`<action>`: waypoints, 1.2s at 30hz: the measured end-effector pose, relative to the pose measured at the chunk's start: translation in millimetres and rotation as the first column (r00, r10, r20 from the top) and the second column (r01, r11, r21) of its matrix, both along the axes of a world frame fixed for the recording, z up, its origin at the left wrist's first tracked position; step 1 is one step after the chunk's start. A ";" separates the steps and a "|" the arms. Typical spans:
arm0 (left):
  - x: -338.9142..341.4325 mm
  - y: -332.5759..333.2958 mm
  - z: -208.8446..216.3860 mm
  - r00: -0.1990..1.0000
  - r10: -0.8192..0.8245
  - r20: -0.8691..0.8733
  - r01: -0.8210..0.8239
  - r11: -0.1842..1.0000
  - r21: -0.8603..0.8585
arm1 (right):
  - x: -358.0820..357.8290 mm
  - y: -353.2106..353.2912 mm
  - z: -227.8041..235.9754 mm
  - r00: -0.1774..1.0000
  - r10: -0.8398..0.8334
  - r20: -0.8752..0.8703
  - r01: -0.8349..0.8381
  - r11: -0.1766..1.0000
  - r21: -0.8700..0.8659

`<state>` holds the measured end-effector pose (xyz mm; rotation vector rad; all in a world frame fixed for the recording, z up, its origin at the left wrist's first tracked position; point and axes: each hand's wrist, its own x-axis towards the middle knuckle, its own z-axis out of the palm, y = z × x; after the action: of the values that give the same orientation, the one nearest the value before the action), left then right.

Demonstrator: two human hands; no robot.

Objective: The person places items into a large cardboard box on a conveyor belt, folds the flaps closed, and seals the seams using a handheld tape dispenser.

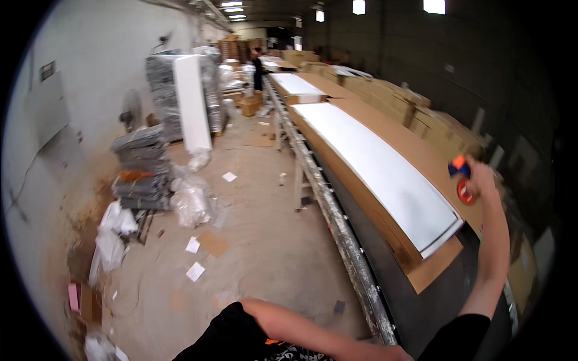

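Note:
My right hand [480, 179] is closed around a tape dispenser [462, 172] with blue, orange and red parts. It is over the right side of an open cardboard carton [385, 237] on the conveyor. A long white panel [379, 168] lies inside the carton, and the brown flap [391, 138] on its right is folded out flat. At the near end another flap [435, 265] hangs outward. My left forearm [313, 331] crosses low in front of me, and its hand is cut off by the lower edge.
The conveyor rail [337, 219] runs away from me, with another open carton [301, 87] farther along. Stacked cartons [442, 129] line the right. At left are grey wrapped stacks [141, 168], a leaning white panel [192, 102] and plastic bags [189, 198]. A person [257, 69] stands far off.

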<state>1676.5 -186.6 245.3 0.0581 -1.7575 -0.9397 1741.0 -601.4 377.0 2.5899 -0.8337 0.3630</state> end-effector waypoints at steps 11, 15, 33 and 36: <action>274.1 -19.9 -54.7 0.973 -0.185 0.135 0.084 0.838 0.540 | -115.5 -71.7 -200.1 -0.161 -0.660 0.734 -0.140 0.751 0.645; 398.8 -56.7 -110.4 0.799 0.239 0.552 -0.557 0.642 0.528 | -137.6 9.2 -280.3 -0.179 -0.814 0.553 0.345 0.474 0.810; 654.4 -283.9 -162.0 -0.309 0.675 0.670 -0.579 0.425 -0.696 | -269.9 103.0 -436.6 -0.593 -0.776 0.217 0.624 -0.272 0.733; 678.6 -299.9 -183.7 -0.232 0.602 0.764 -0.560 0.560 -0.611 | -186.6 87.3 -374.5 -0.204 -0.716 0.667 0.839 0.223 0.496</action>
<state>2355.1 -486.5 61.5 1.8272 -2.4127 0.1128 1554.4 -514.1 2.5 0.9390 -2.4568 1.1959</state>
